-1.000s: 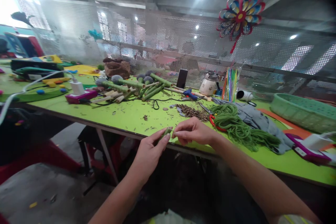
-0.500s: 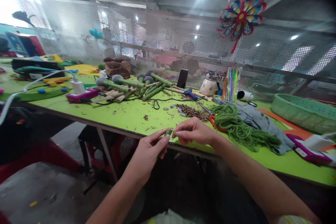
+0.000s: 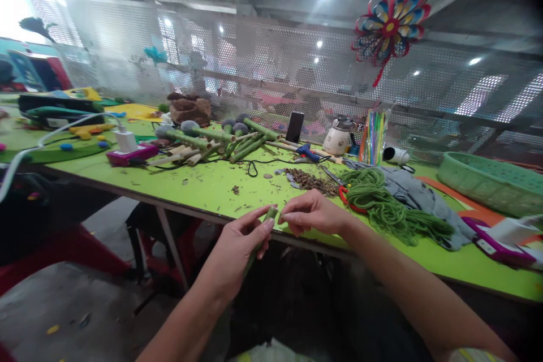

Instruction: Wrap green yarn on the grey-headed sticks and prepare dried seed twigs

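Observation:
My left hand is closed around a thin green wrapped stick, whose tip pokes out above the thumb at the near edge of the green table. My right hand pinches its fingertips together right at that tip; what it pinches is too small to make out. Both hands meet just in front of the table edge. A bundle of green yarn lies on the table to the right of my right hand.
Further back lie several green wrapped sticks, a blue glue gun, a phone, scissors with red handles, brown scraps and grey cloth. A green basket stands far right. Red stools are below left.
The stick has tilted more upright in my left hand, its lower part now running down behind the fingers. My right hand has hardly moved.

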Demonstrator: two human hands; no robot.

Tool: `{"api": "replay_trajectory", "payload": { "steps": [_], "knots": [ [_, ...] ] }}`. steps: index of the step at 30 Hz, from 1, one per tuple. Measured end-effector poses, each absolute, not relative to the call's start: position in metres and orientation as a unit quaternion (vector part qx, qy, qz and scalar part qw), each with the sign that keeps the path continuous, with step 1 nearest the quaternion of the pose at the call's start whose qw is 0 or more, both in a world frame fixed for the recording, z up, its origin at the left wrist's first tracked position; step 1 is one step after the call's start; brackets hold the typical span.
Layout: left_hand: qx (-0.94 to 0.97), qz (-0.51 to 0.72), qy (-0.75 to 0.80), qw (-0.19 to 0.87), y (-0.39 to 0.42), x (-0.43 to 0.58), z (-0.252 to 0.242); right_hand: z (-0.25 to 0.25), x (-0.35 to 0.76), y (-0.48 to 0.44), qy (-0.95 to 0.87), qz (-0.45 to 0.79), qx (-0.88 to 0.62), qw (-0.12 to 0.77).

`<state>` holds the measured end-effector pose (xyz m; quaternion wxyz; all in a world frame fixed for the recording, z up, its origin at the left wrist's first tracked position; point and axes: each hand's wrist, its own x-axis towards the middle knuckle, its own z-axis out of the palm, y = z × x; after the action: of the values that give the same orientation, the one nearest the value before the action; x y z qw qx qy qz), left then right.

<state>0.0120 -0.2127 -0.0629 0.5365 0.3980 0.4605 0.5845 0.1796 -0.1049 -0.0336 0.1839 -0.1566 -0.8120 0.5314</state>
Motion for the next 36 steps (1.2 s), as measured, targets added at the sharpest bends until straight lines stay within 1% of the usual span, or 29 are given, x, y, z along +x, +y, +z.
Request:
{"api": "replay_trajectory", "payload": {
  "steps": [12,31,34,36],
  "knots": [
    [0.341,0.57,0.418,0.62,-0.211,0.01,-0.063,-0.034,0.179,-0.104,-0.816,0.528,-0.153,0.176],
    [0.289,0.609,0.418,0.609,-0.206,0.016,-0.064,-0.034,0.178,-0.11,-0.841,0.497,-0.154,0.149],
    [0.286,0.612,0.42,0.606,-0.206,0.015,-0.063,-0.033,0.177,-0.112,-0.84,0.486,-0.176,0.164],
    [0.283,0.615,0.424,0.601,-0.206,0.013,-0.063,-0.033,0.176,-0.113,-0.841,0.464,-0.197,0.193]
  ]
}}
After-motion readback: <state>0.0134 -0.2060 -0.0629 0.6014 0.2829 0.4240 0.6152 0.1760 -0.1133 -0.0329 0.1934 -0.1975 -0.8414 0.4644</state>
